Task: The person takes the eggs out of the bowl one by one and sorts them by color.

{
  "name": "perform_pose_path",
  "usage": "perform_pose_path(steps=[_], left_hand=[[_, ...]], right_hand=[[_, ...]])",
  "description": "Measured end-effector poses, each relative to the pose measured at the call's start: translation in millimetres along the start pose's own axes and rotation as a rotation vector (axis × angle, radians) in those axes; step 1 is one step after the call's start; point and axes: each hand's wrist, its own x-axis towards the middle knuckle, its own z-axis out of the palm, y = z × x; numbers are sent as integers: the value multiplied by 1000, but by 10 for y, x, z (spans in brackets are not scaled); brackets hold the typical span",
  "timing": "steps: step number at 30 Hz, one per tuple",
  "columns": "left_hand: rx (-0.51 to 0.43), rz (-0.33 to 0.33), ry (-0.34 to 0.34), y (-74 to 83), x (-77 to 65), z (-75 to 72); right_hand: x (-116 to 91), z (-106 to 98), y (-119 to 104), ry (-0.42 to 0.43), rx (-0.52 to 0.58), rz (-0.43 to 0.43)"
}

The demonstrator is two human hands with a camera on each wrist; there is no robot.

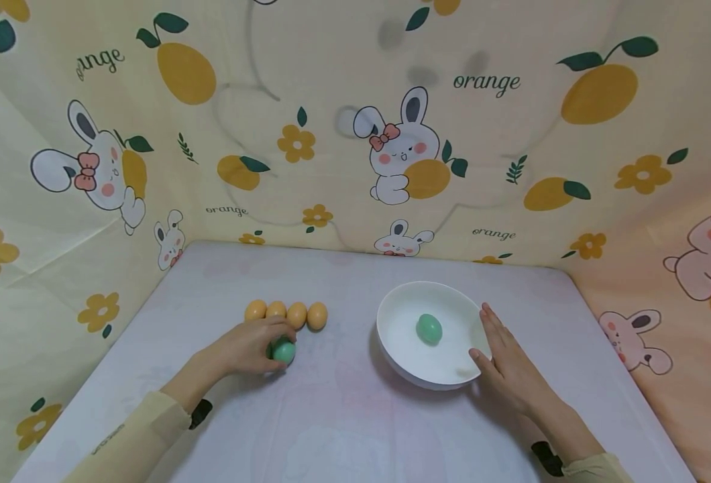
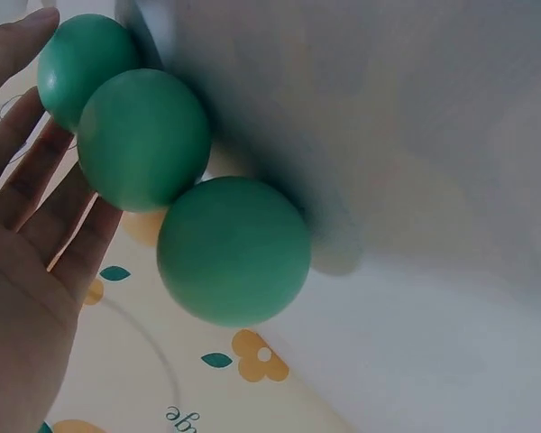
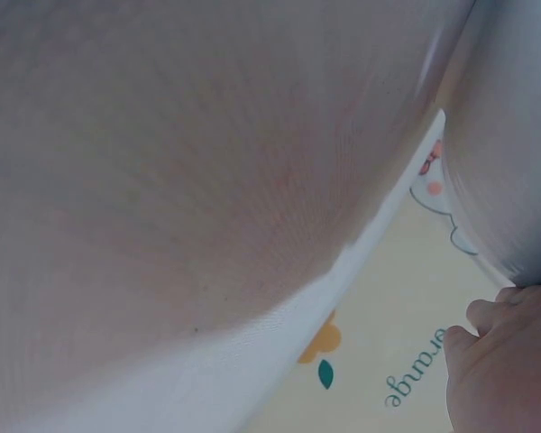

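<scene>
On the left half of the table, my left hand (image 1: 253, 345) has its thumb and fingers around a green egg (image 1: 284, 351). The left wrist view shows that far green egg (image 2: 83, 68) between thumb and fingertips. Two more green eggs (image 2: 234, 251) sit in a line with it, nearer the wrist; the hand hides them in the head view. My right hand (image 1: 512, 376) rests against the right side of a white bowl (image 1: 404, 362), fingers straight, thumb overlapping the rim. One light green egg (image 1: 430, 329) lies inside the bowl.
Several orange-yellow eggs (image 1: 316, 316) stand in a row just behind my left hand. A pale cloth covers the table (image 1: 343, 429). Printed curtains (image 1: 307, 67) with rabbits and oranges rise along the back and both sides.
</scene>
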Motion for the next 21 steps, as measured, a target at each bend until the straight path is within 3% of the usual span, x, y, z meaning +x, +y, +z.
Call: perform_pose_path(steps=[5,10,21], left_hand=[[-9,-19,14,28,-1,-39],[-25,3,59,78,29,-99],[-75,125,257,387,285,-220]], right_hand=[[-6,3,3,4,-2,-4],[-4,2,5,0,0,0],[-2,3,14,-4,13,-1]])
